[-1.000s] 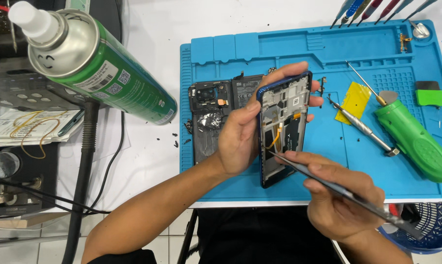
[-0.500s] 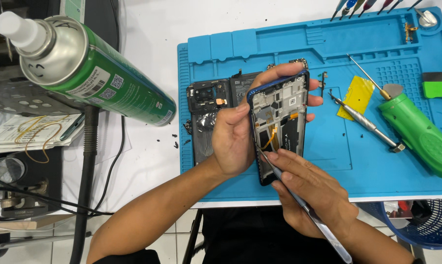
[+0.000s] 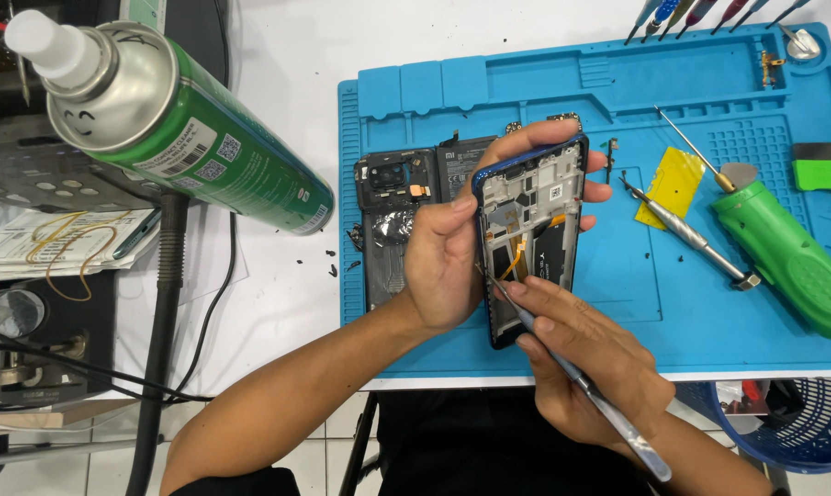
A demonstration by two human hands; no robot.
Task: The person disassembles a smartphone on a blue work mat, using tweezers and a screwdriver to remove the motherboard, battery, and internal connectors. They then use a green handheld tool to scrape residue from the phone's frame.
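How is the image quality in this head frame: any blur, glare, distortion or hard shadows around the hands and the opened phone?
Head view: lighting is bright and even, with soft shadows on the blue mat. The opened phone, left hand and right hand with its metal tool are sharp. The green spray can looms large, slightly soft, with glare on its metal top. The white table looks nearly washed out.

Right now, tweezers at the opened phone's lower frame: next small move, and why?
Probably ease the tweezers tip slightly further in near the orange flex cable. The right hand has the tip at the opened phone frame's left edge, and the left hand grips the frame.
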